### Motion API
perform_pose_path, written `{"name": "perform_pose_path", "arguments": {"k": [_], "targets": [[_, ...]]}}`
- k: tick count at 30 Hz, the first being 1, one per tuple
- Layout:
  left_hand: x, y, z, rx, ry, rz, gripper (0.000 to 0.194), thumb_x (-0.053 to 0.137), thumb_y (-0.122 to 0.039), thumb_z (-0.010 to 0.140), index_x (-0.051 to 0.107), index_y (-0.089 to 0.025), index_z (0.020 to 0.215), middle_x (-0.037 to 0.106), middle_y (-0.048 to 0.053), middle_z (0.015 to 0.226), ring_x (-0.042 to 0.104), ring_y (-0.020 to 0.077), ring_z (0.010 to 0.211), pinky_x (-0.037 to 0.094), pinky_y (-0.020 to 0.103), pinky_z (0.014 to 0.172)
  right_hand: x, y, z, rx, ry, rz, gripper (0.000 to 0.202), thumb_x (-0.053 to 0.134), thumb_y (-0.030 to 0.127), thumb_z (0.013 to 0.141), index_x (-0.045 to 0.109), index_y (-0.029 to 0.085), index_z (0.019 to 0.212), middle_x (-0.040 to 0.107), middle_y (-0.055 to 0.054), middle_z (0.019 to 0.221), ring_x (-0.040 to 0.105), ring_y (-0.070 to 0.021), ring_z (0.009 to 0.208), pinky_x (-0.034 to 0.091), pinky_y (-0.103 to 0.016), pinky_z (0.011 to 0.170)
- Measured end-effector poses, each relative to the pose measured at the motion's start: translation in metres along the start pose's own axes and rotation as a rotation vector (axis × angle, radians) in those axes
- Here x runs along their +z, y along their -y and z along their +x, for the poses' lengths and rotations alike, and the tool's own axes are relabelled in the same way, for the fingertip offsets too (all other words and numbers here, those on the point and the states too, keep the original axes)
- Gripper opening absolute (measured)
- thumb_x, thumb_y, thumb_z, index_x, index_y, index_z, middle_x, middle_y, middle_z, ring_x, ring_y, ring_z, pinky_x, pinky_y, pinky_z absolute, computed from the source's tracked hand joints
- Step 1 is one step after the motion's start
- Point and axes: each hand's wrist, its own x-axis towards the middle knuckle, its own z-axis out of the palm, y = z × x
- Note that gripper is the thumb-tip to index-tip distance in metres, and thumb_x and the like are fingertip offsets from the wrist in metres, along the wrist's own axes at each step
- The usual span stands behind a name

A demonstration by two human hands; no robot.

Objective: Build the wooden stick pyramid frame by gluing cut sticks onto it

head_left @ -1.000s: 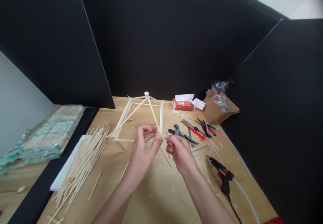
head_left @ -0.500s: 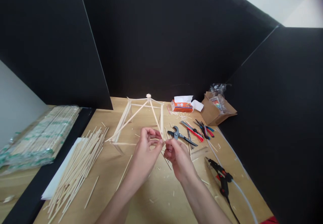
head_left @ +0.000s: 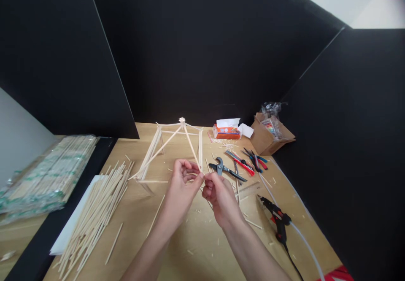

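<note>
A house-like frame of thin wooden sticks (head_left: pixel 148 158) stands on the table, its sloping sticks meeting at a peak at the back. At the frame's near right corner, my left hand (head_left: pixel 184 184) pinches the lower end of a sloping stick (head_left: pixel 192 146) between thumb and fingers. Right beside it, my right hand (head_left: pixel 220 194) is closed in a pinch at that same corner; whatever lies between its fingertips is too small to make out. Both hands hide the corner joint itself.
Loose sticks (head_left: pixel 95 217) lie in a pile on white paper at left, near bagged sticks (head_left: pixel 53 171). To the right are cutters (head_left: pixel 220 167), a red utility knife (head_left: pixel 243 165), pliers (head_left: pixel 257 161), a glue gun (head_left: pixel 278 222), a tissue pack (head_left: pixel 227 132) and a cardboard box (head_left: pixel 268 139).
My right hand's fingertips have drawn slightly apart from my left hand's. My left hand keeps its pinch at the frame's corner. The whole view has shifted a little.
</note>
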Motion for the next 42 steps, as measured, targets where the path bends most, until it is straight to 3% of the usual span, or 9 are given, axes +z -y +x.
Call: {"name": "perform_pose_path", "arguments": {"k": [11, 26, 42], "targets": [[0.0029, 0.0001, -0.0013, -0.013, -0.033, 0.023, 0.028, 0.06, -0.013, 0.077, 0.035, -0.024, 0.084, 0.052, -0.006, 0.088, 0.057, 0.0075, 0.08, 0.045, 0.022, 0.075, 0.0014, 0.001, -0.0007, -0.019, 0.014, 0.005, 0.021, 0.064, 0.025, 0.066, 0.046, 0.018, 0.056, 0.039, 0.008, 0.053, 0.033, -0.005, 0.045, 0.024, -0.02, 0.046], [-0.0021, 0.0012, 0.0, -0.025, 0.029, -0.014, 0.031, 0.062, -0.009, 0.076, 0.035, -0.024, 0.084, 0.054, -0.005, 0.09, 0.058, 0.0073, 0.082, 0.046, 0.021, 0.074, 0.0008, 0.0014, -0.0013, 0.019, 0.021, 0.023, 0.017, 0.062, 0.023, 0.067, 0.053, 0.016, 0.054, 0.042, 0.007, 0.052, 0.034, -0.0042, 0.045, 0.024, -0.02, 0.046], [-0.001, -0.0021, -0.0003, -0.043, 0.009, -0.035, 0.031, 0.062, -0.01, 0.075, 0.035, -0.024, 0.082, 0.055, -0.005, 0.088, 0.06, 0.0083, 0.08, 0.047, 0.022, 0.073, -0.0001, 0.0005, 0.0008, 0.045, 0.03, 0.043, 0.015, 0.063, 0.023, 0.066, 0.053, 0.016, 0.057, 0.043, 0.007, 0.054, 0.034, -0.0043, 0.045, 0.025, -0.019, 0.046]]}}
